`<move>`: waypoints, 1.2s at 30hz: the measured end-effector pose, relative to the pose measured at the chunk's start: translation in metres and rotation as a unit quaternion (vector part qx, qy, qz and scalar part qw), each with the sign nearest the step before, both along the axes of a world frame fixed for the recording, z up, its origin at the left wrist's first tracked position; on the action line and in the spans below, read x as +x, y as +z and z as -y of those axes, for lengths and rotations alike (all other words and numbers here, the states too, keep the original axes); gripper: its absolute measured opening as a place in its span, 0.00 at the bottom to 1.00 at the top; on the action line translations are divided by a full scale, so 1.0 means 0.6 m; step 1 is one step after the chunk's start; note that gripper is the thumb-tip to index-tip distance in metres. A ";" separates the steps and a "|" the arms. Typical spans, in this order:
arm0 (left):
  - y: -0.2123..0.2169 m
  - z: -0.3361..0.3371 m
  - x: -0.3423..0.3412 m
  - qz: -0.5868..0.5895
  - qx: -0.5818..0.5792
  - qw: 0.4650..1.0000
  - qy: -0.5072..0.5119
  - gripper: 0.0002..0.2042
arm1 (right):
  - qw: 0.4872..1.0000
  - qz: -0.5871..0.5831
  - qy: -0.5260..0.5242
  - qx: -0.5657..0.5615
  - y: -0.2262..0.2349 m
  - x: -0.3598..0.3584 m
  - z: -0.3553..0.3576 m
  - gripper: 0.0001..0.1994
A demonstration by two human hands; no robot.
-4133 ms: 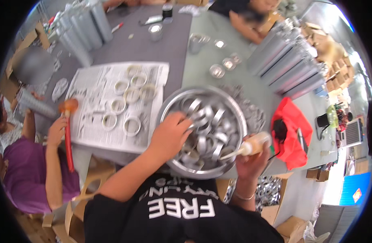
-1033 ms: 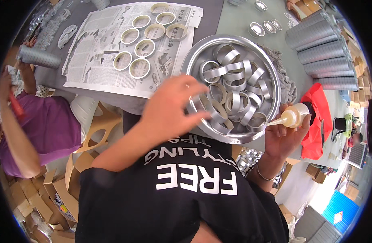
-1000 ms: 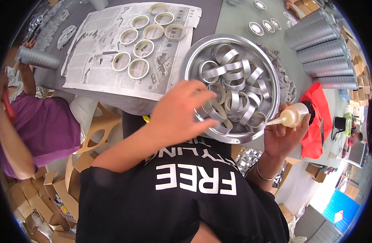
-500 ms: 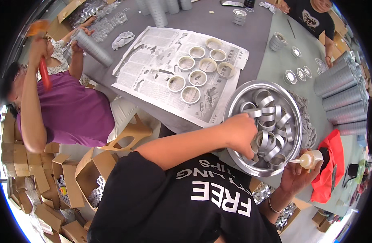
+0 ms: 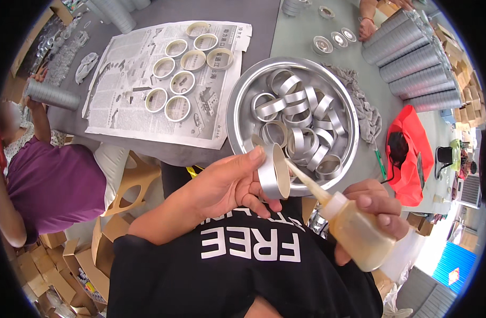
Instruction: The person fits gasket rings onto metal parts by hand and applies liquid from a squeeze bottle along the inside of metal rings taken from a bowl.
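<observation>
Between the thumb and fingers of my left hand [image 5: 229,185] is a silver ring [image 5: 269,177], its pale inside turned to the right. My right hand [image 5: 378,214] grips a soft squeeze bottle [image 5: 359,230] of amber liquid, tilted so that its long pale nozzle points up and left. The nozzle's tip is at the ring's right edge; whether it touches cannot be made out. Just beyond both hands, a round metal basin [image 5: 243,79] holds many loose silver rings [image 5: 298,103]. Several more rings [image 5: 182,83] stand on the printed newspaper [image 5: 113,90] to the left of the basin.
Stacked silver cylinders [image 5: 412,58] stand at the far right, with small round silver pieces [image 5: 322,45] nearby. A grey cloth [image 5: 359,100] and a red bag [image 5: 409,159] lie right of the basin. At left sits a person in purple [image 5: 68,175]; cardboard boxes [image 5: 86,265] cover the floor there.
My left hand has come out of the basin with a ring. My right hand has brought the bottle closer, its nozzle now at the ring. The view has shifted to the right.
</observation>
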State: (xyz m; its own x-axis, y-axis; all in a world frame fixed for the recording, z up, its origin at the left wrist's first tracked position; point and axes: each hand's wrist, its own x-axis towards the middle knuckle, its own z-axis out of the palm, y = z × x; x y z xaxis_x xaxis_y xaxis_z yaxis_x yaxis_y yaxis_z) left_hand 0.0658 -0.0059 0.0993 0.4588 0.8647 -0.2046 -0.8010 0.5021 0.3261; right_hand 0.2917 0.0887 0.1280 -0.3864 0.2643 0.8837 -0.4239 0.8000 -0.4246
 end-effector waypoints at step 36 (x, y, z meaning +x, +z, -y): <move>0.045 0.017 -0.010 -0.669 0.377 0.589 0.252 0.24 | 0.590 -0.066 0.220 -0.774 -0.045 -0.024 -0.044 0.25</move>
State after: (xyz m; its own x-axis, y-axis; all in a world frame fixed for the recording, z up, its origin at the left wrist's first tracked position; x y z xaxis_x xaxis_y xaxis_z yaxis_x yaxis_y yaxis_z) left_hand 0.0600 -0.0159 0.1264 -0.0298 0.8983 0.4384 0.4410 -0.3818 0.8122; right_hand 0.2770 0.1149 0.1011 -0.6738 0.6936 -0.2548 -0.5567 -0.7033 -0.4421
